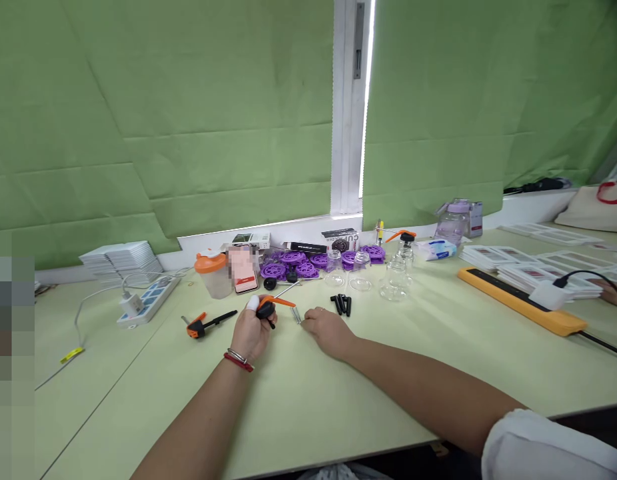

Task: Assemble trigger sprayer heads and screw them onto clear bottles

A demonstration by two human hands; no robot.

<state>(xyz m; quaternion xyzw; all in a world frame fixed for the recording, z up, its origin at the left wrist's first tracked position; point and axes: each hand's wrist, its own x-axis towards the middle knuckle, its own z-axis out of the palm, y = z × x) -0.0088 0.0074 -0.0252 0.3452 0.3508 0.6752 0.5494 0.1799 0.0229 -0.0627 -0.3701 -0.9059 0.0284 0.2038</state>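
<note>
My left hand (252,330) is closed round a small black pump head with an orange trigger (270,305); a white tape or cot covers its thumb tip. A thin metal rod (286,289) sticks up from the part. My right hand (324,327) rests on the table just to the right, its fingers curled on a small metal piece (297,316). A second black and orange trigger part (202,325) lies to the left of my left hand. Several short black tubes (341,304) lie just beyond my right hand.
Purple round parts (293,265), clear glass cups (361,272), an orange-lidded cup (212,273) and small boxes line the far edge. A power strip (149,300) lies left, a long orange bar (518,301) right, with stacked cards (531,270) behind it.
</note>
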